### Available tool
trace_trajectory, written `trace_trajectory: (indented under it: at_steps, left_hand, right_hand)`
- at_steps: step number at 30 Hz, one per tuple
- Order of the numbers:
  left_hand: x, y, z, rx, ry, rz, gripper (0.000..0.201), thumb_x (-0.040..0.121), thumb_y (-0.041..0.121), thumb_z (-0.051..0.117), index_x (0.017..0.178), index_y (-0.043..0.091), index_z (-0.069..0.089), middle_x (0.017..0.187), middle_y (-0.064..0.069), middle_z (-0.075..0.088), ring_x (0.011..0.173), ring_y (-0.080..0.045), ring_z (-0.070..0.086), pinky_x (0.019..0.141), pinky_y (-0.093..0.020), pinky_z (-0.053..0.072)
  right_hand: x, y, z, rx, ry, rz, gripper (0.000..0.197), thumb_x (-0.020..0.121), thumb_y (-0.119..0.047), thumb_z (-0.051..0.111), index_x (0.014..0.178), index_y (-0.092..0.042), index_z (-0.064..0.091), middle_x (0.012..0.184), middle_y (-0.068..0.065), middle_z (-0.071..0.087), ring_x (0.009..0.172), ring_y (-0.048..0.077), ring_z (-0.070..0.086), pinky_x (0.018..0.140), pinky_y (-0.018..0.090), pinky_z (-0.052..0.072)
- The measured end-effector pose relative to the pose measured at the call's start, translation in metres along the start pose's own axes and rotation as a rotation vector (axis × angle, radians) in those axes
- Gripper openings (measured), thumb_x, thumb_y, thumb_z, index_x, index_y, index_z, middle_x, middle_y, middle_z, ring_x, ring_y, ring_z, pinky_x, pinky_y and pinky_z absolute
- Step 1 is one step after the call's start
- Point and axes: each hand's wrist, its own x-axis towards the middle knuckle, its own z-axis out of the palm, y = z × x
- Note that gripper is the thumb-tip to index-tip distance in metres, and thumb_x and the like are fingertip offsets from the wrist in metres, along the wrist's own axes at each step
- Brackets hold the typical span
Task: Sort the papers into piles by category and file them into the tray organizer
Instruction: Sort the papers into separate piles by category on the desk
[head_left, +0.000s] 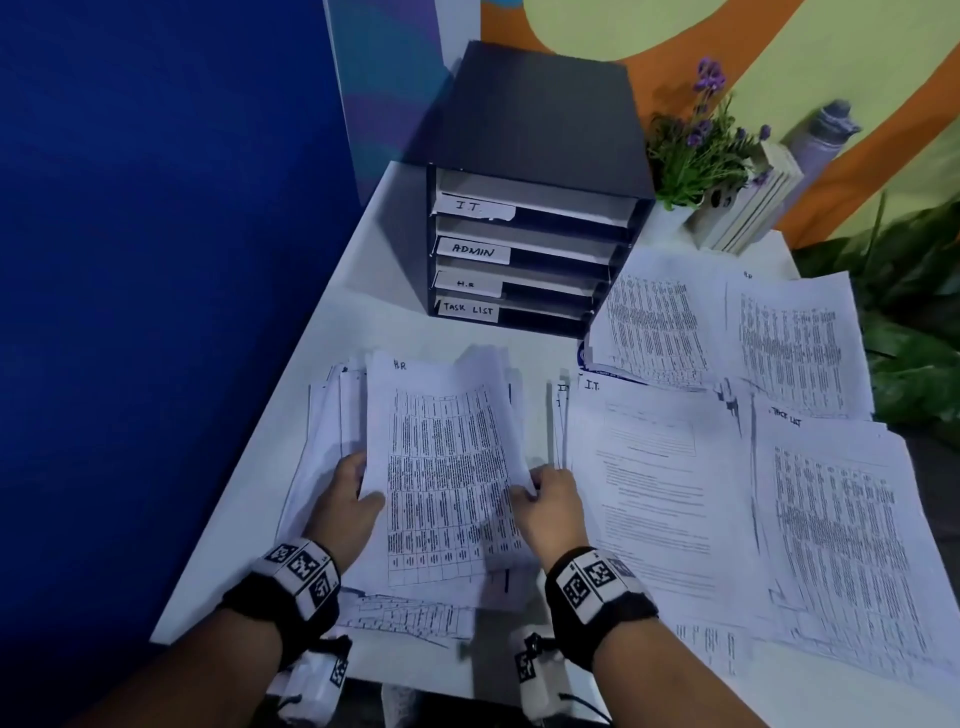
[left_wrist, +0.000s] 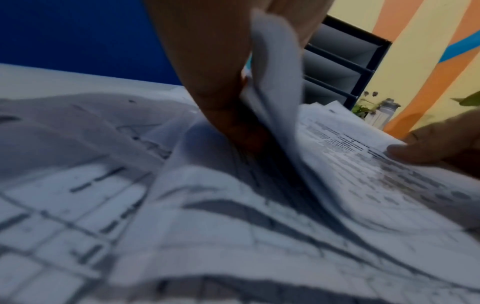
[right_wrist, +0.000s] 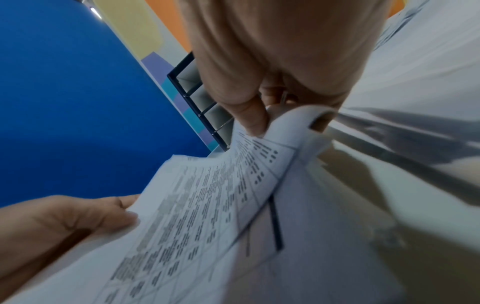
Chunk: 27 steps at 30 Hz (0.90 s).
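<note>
A sheaf of printed sheets marked "H.R" (head_left: 441, 467) is lifted off the unsorted stack (head_left: 332, 415) at the table's front left. My left hand (head_left: 348, 493) grips its left edge, thumb on top. My right hand (head_left: 545, 493) pinches its curled right edge (right_wrist: 283, 131). The black tray organizer (head_left: 524, 249) stands behind, its slots labelled I.T., ADMIN, H.R and TASK LIST. An I.T. pile (head_left: 654, 467) lies right of my hands, a task list pile (head_left: 841, 530) further right, and two more piles (head_left: 727, 332) behind them.
A blue partition (head_left: 156, 260) borders the table's left side. A potted purple plant (head_left: 696, 150), upright books (head_left: 748, 202) and a grey bottle (head_left: 821, 135) stand right of the organizer. Green leaves (head_left: 909, 312) crowd the right edge. The white table (head_left: 374, 322) shows before the organizer.
</note>
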Motion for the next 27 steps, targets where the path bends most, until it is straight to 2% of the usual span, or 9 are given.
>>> trace_trajectory:
  at_steps: [2,4,7,11,15,19,21,24,27]
  left_hand:
    - [0.005,-0.003,0.001,-0.068,-0.006,-0.035,0.058,0.095,0.001,0.051,0.146,0.02,0.033,0.143,0.001,0.043,0.132,-0.014,0.041,0.106,-0.028,0.032]
    - [0.007,-0.004,-0.001,-0.125,-0.026,-0.072,0.056,0.094,0.0,0.053,0.143,0.023,0.038,0.13,-0.004,0.053,0.119,-0.018,0.052,0.097,-0.028,0.038]
    - [0.01,-0.011,-0.003,-0.148,-0.019,-0.092,0.055,0.091,0.0,0.059,0.136,0.029,0.047,0.113,-0.017,0.066,0.107,-0.027,0.062,0.096,-0.036,0.046]
    - [0.012,-0.015,-0.002,-0.244,0.113,-0.113,0.047,0.089,0.0,0.06,0.127,0.028,0.058,0.114,-0.01,0.065,0.107,-0.028,0.062,0.1,-0.048,0.046]
    - [0.014,-0.014,-0.007,-0.271,0.203,-0.16,0.043,0.084,-0.001,0.061,0.12,0.022,0.061,0.101,-0.001,0.066,0.1,-0.027,0.064,0.098,-0.047,0.049]
    - [0.014,-0.008,-0.009,-0.267,0.089,-0.198,0.036,0.083,0.001,0.06,0.114,0.02,0.062,0.103,-0.007,0.07,0.094,-0.03,0.066,0.093,-0.053,0.05]
    - [0.011,-0.004,-0.004,-0.162,0.037,-0.149,0.034,0.085,-0.003,0.061,0.109,0.021,0.059,0.108,-0.007,0.068,0.097,-0.027,0.065,0.096,-0.048,0.049]
    - [0.008,0.003,-0.001,-0.104,0.084,-0.083,0.033,0.08,-0.003,0.07,0.106,0.016,0.058,0.101,-0.006,0.068,0.096,-0.025,0.064,0.091,-0.04,0.052]
    - [0.006,0.006,-0.004,-0.099,0.129,-0.066,0.037,0.075,0.011,0.081,0.106,0.014,0.06,0.095,0.002,0.068,0.091,-0.019,0.065,0.087,-0.033,0.052]
  right_hand:
    - [0.0,0.004,-0.006,0.002,0.064,0.018,0.012,0.091,-0.018,0.057,0.084,-0.009,0.058,0.09,0.009,0.054,0.072,0.022,0.054,0.057,0.021,0.036]
    - [-0.001,0.008,-0.015,0.056,0.128,0.036,0.012,0.093,-0.016,0.056,0.087,-0.008,0.063,0.088,0.009,0.059,0.074,0.024,0.057,0.061,0.024,0.039]
    - [-0.001,0.018,-0.021,0.174,0.17,0.102,0.011,0.092,-0.014,0.058,0.093,-0.009,0.067,0.089,0.009,0.068,0.084,0.027,0.063,0.075,0.03,0.049]
    - [0.0,0.027,-0.023,0.25,0.216,0.196,0.013,0.091,-0.01,0.057,0.1,-0.008,0.067,0.088,0.005,0.066,0.088,0.026,0.063,0.08,0.028,0.048]
    - [0.003,0.032,-0.026,0.256,0.115,0.254,0.014,0.087,-0.006,0.057,0.095,-0.015,0.064,0.08,-0.001,0.06,0.081,0.021,0.056,0.076,0.023,0.04]
    - [0.004,0.029,-0.032,0.203,0.021,0.217,0.022,0.083,-0.001,0.053,0.098,-0.01,0.066,0.091,0.005,0.065,0.086,0.024,0.06,0.076,0.027,0.046]
    - [0.004,0.026,-0.034,0.14,0.023,0.173,0.021,0.085,0.0,0.052,0.099,-0.008,0.066,0.093,0.007,0.065,0.089,0.025,0.06,0.076,0.028,0.046]
    - [0.002,0.018,-0.037,0.16,0.012,0.133,0.009,0.088,-0.01,0.056,0.091,-0.004,0.063,0.085,0.009,0.063,0.081,0.024,0.057,0.075,0.033,0.046]
    - [0.002,0.011,-0.039,0.195,-0.025,0.131,0.02,0.091,-0.024,0.059,0.09,-0.004,0.06,0.083,0.005,0.06,0.076,0.021,0.055,0.073,0.032,0.044]
